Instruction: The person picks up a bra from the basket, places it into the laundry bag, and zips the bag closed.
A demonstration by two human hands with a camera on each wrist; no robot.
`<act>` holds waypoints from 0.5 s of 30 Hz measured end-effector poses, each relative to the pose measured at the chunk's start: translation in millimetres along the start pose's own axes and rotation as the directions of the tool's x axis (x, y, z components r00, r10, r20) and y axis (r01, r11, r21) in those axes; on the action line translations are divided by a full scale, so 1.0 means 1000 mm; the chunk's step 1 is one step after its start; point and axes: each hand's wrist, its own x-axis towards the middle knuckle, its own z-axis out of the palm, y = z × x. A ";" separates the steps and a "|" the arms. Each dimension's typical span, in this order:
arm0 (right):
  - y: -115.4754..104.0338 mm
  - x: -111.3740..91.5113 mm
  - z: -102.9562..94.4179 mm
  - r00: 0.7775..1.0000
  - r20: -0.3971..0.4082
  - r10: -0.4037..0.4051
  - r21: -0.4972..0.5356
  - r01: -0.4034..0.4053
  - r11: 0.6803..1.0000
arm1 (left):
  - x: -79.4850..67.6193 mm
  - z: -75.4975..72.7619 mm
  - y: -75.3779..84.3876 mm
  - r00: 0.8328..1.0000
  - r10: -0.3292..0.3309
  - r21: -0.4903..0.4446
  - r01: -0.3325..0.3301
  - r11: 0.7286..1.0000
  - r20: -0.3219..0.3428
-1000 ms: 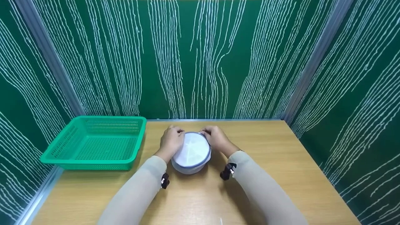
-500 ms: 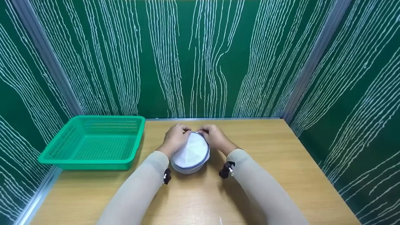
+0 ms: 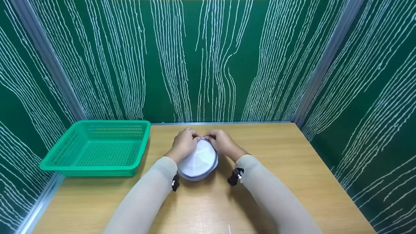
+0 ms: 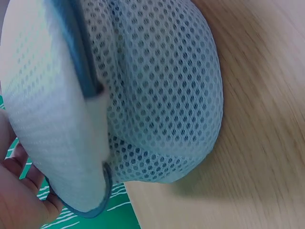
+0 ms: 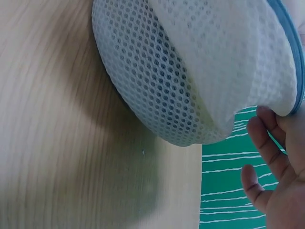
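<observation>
My left hand (image 3: 186, 143) and right hand (image 3: 222, 142) pinch the far edge of the mesh bag (image 3: 198, 162), fingertips close together at its blue trim (image 5: 289, 29). In the right wrist view, some right-hand fingers curl loosely apart from the mesh; the left thumb's exact hold I cannot tell. The bag sits puffed out on the table (image 3: 276, 175), between my wrists, well right of the green basket (image 3: 94, 168).

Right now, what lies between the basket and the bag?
In the head view, a strip of table, then the left hand and sleeve, lie between the basket and the bag.
</observation>
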 end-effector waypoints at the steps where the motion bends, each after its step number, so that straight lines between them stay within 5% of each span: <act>1: 0.000 0.000 0.000 1.000 0.003 0.000 -0.004 0.000 1.000 | 0.000 0.000 0.000 1.000 -0.007 -0.004 0.007 1.000 0.001; 15: 0.000 -0.004 0.001 1.000 0.002 -0.006 0.000 0.006 1.000 | -0.007 -0.003 -0.005 0.993 -0.119 -0.005 0.119 0.993 -0.005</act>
